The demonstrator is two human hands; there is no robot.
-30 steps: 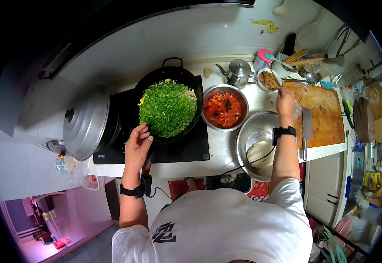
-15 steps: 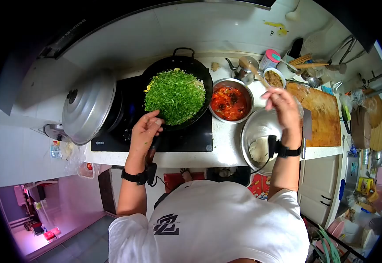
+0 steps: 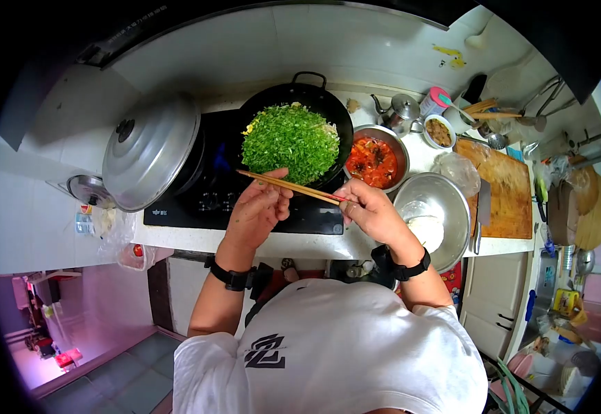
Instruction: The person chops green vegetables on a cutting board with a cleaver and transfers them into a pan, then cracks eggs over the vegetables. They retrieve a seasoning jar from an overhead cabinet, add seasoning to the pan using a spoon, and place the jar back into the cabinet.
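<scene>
A pair of wooden chopsticks [image 3: 297, 187] lies level between my two hands, in front of the black wok [image 3: 346, 124]. My right hand [image 3: 367, 210] pinches their reddish end. Near the other end, my left hand [image 3: 257, 205] has its curled fingers round the sticks. Chopped green herbs [image 3: 290, 143] are heaped in the wok, with some yellow bits at the left edge. Right of the wok stands a steel bowl of red sauce [image 3: 372, 163] with dark pieces in it. A larger steel bowl [image 3: 452, 200] holding pale dough [image 3: 426, 232] is beside my right forearm.
A big lidded pot [image 3: 150, 155] stands at the left of the black cooktop [image 3: 210, 186]. Behind the bowls are a kettle [image 3: 404, 112] and a small bowl of brown paste [image 3: 439, 132]. A cleaver [image 3: 484, 203] rests by the wooden cutting board [image 3: 504, 186].
My right hand has come from beside the small paste bowl to the front of the wok, bringing the chopsticks. My left hand has moved right and now touches them too.
</scene>
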